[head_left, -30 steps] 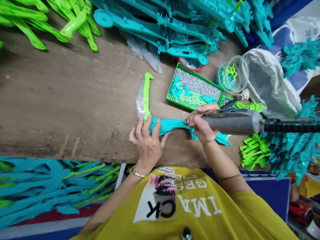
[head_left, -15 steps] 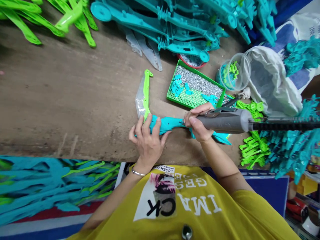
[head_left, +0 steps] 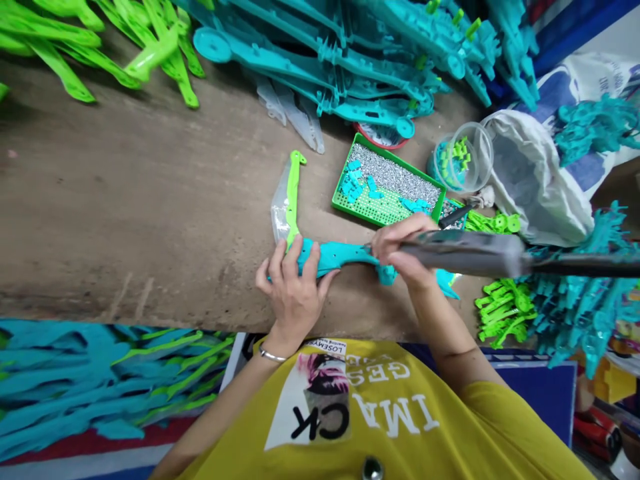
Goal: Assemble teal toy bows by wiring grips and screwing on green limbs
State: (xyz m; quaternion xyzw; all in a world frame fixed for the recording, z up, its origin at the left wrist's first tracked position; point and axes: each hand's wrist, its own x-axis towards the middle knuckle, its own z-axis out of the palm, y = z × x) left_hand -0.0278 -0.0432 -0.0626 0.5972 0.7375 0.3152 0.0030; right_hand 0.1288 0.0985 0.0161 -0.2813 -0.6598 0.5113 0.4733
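Note:
A teal plastic toy handle (head_left: 345,253) lies on the table, joined at its left end to a lime-green strip with a clear blade (head_left: 281,203) that points away from me. My left hand (head_left: 295,287) grips the handle's left end, fingers over the top and thumb along the near edge. In my right hand (head_left: 403,250) is a grey electric screwdriver (head_left: 465,253), held almost level with its tip at the handle's upper surface. My right hand hides part of the handle.
Beyond my hands stands a green basket (head_left: 370,217) of small screws and teal clips. Teal parts (head_left: 300,53) are heaped at the back, lime-green parts (head_left: 160,53) at the far left. A clear cup (head_left: 480,160) and white sack (head_left: 540,173) stand right. More parts lie below the table's front edge.
The screwdriver's rear end has swung slightly toward me and looks blurred, while its tip stays over the teal handle. My left hand keeps its hold. The whole view has shifted a little.

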